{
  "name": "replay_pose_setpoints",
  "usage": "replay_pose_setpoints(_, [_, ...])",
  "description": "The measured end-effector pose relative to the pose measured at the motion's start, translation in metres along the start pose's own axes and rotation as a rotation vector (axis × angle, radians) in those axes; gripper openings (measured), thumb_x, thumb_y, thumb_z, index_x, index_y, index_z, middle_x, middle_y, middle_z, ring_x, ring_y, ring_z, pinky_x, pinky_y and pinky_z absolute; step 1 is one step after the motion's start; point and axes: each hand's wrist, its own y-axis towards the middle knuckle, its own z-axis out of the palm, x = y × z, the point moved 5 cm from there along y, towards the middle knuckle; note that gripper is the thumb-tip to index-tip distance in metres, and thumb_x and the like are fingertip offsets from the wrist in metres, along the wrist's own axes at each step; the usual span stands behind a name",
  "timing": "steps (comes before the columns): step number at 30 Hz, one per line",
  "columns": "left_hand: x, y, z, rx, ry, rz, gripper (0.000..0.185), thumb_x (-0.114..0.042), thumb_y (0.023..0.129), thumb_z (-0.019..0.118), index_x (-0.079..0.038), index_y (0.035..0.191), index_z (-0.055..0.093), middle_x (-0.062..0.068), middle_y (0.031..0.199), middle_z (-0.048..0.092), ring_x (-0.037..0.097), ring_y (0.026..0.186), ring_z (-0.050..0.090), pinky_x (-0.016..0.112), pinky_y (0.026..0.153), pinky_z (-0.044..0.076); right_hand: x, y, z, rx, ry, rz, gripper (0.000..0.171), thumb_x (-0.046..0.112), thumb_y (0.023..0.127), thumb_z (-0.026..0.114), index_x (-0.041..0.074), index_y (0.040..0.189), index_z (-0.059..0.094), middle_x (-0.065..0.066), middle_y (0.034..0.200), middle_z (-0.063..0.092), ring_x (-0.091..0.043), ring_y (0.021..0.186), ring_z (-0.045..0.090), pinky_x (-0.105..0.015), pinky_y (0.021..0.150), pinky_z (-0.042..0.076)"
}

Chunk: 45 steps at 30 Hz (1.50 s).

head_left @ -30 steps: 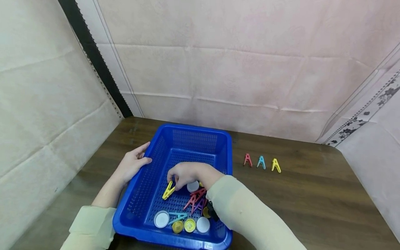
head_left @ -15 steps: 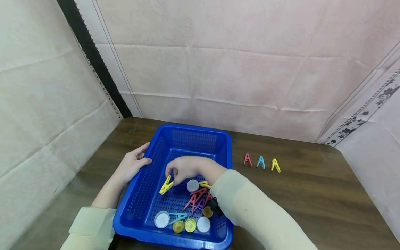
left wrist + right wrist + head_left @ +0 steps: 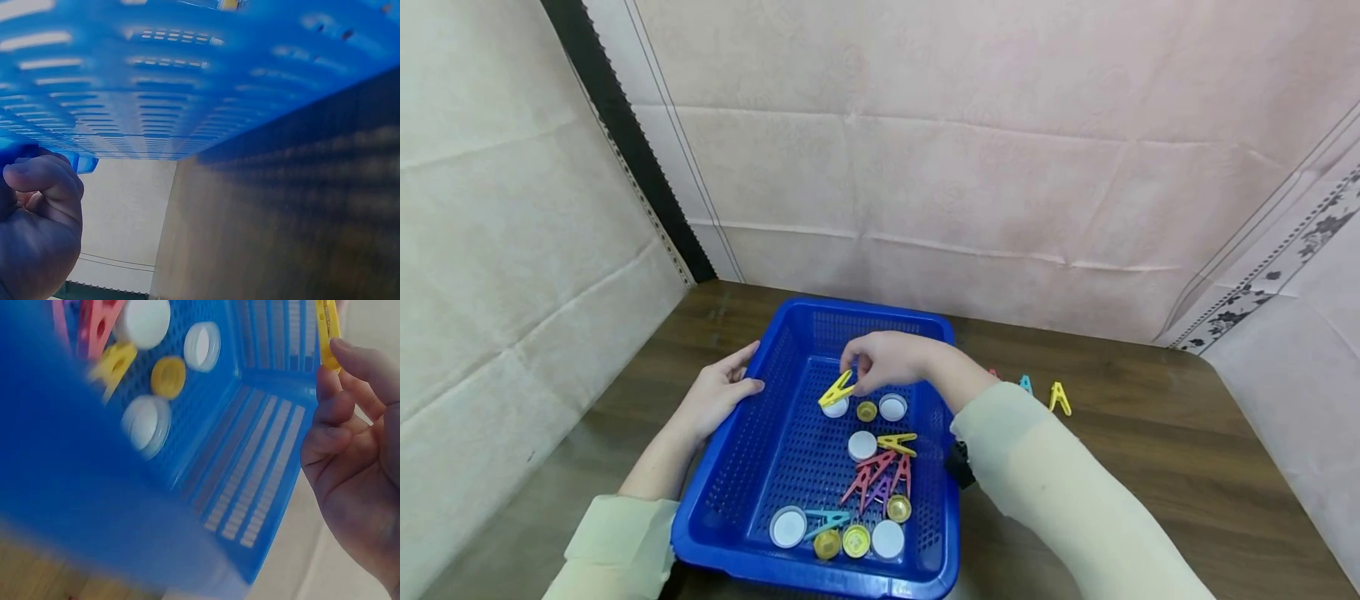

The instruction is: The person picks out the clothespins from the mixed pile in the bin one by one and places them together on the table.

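Yellow clip [image 3: 836, 390] is over far half of basket [image 3: 793, 458], pinched betw. thumb & fingers of R hand [image 3: 889, 362]. L hand [image 3: 718, 396] grips basket's L rim. Nr clip, yellow cap [image 3: 867, 412] sits betw. 2 white caps [image 3: 892, 407]. Table [image 3: 1150, 417] w/ 3 more clips [image 3: 1060, 398], partly hidden.

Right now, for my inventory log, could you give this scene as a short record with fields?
Left hand: grips the blue basket at its rim
Right hand: pinches a yellow clothespin over the basket
Inside basket: red clothespins, purple clothespin, teal clothespin, another yellow clothespin, white caps, yellow caps
On table: mostly hidden red clothespin, blue clothespin, third yellow clothespin
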Motion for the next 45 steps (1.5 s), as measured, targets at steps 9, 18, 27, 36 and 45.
replay_pose_setpoints(9, [-0.03,-0.014,0.004,0.008,0.016,0.008,0.063,-0.011,0.093,0.054,-0.007,0.148,0.025,0.027,0.11,0.059,0.03,0.079,0.067,0.039,0.062,0.056,-0.03,-0.017,-0.014,-0.079,-0.013,0.048,0.03,0.025,0.086,0.068,0.018,0.114,0.06,0.002,0.083,0.061,-0.015,0.073,0.054,-0.028,0.065,0.046])
replay_pose_setpoints(18, [-0.025,-0.011,0.003,0.008,0.008,-0.012,0.064,-0.012,0.092,0.055,-0.01,0.149,0.025,0.026,0.111,0.059,0.029,0.078,0.067,0.039,0.062,0.056,-0.06,-0.038,-0.023,-0.142,0.075,0.079,0.033,0.023,0.085,0.068,0.012,0.115,0.058,0.0,0.083,0.061,-0.017,0.072,0.054,-0.028,0.064,0.046])
replay_pose_setpoints(27, [-0.009,0.0,0.001,0.002,0.007,-0.018,0.065,-0.013,0.092,0.056,-0.013,0.149,0.025,0.025,0.114,0.059,0.028,0.079,0.067,0.039,0.062,0.056,-0.095,-0.072,-0.037,-0.246,0.173,0.132,0.036,0.021,0.085,0.068,0.009,0.117,0.057,-0.004,0.085,0.061,-0.02,0.072,0.053,-0.034,0.065,0.048])
replay_pose_setpoints(36, [0.002,0.004,-0.001,-0.002,0.026,-0.019,0.065,-0.016,0.093,0.056,-0.016,0.15,0.024,0.023,0.113,0.059,0.027,0.078,0.067,0.039,0.062,0.056,-0.133,-0.101,-0.034,-0.302,0.196,0.206,0.034,0.023,0.086,0.067,0.01,0.116,0.057,-0.005,0.086,0.062,-0.023,0.071,0.055,-0.035,0.066,0.048])
replay_pose_setpoints(45, [0.004,0.003,-0.001,-0.008,0.031,-0.003,0.065,-0.018,0.093,0.056,-0.017,0.15,0.025,0.021,0.11,0.06,0.026,0.077,0.067,0.04,0.061,0.056,-0.171,-0.133,-0.034,-0.39,0.256,0.225,0.042,0.029,0.085,0.068,0.005,0.117,0.056,-0.008,0.089,0.061,-0.024,0.078,0.055,-0.035,0.069,0.047])
